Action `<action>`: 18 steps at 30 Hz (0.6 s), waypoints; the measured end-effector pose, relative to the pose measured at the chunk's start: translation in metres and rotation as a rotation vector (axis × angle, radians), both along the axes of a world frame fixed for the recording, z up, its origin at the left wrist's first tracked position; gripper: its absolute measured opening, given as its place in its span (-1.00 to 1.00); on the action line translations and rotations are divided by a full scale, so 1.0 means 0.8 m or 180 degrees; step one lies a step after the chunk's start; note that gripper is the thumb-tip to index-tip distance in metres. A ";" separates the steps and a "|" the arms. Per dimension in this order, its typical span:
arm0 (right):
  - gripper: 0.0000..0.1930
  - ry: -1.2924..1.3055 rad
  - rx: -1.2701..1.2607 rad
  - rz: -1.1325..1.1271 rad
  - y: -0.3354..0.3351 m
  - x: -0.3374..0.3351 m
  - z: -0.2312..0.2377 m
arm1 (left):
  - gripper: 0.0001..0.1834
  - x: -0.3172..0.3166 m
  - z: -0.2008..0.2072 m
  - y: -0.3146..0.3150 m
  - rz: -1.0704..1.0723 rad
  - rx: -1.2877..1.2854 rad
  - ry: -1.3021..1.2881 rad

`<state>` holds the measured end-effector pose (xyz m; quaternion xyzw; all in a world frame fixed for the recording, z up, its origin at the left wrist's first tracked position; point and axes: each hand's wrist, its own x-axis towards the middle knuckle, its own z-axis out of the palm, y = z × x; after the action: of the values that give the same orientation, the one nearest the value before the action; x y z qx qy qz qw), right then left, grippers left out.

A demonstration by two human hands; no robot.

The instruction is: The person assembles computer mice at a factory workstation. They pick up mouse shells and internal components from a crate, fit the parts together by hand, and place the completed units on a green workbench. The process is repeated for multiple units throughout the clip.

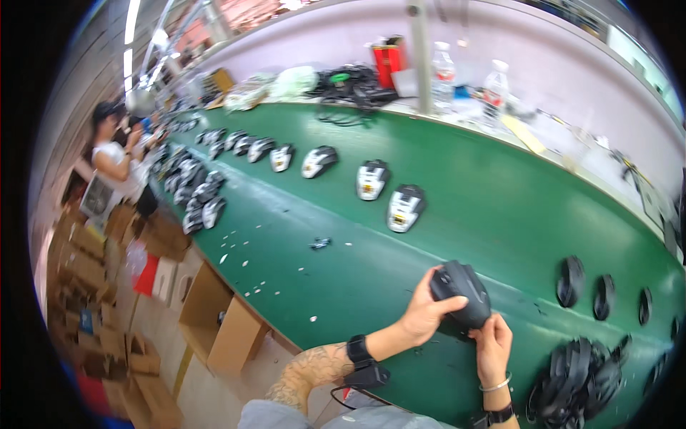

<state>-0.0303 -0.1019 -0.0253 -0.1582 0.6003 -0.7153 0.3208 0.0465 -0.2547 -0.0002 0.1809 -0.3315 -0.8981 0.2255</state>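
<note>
A black computer mouse (463,286) is held above the green workbench, tilted. My left hand (423,314) is closed round its left side, the thumb lying across the top of the shell. My right hand (493,343) pinches the mouse's near lower end with bent fingertips; whether a small part is also between them is hidden. Close by on the right lies a pile of black mouse shells (575,375). Beyond my hands, mice with white-and-black undersides (406,209) stand in a row along the bench.
Black shells (570,281) are spaced out at the right. Many mice (189,179) are heaped at far left, near a person (118,157). White scraps (246,263) dot the bench (300,236). Bottles (494,89) stand on the back shelf; cardboard boxes (221,322) are on the floor.
</note>
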 end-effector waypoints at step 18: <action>-0.70 -0.0255 -0.0401 -0.0003 -0.001 -0.003 -0.014 | -0.54 -0.005 -0.008 0.005 -0.0246 -0.0137 -0.0289</action>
<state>-0.0330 -0.1028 -0.0368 -0.1490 0.5409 -0.7575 0.3337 0.0425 -0.2507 -0.0065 0.2036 -0.3674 -0.8896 0.1792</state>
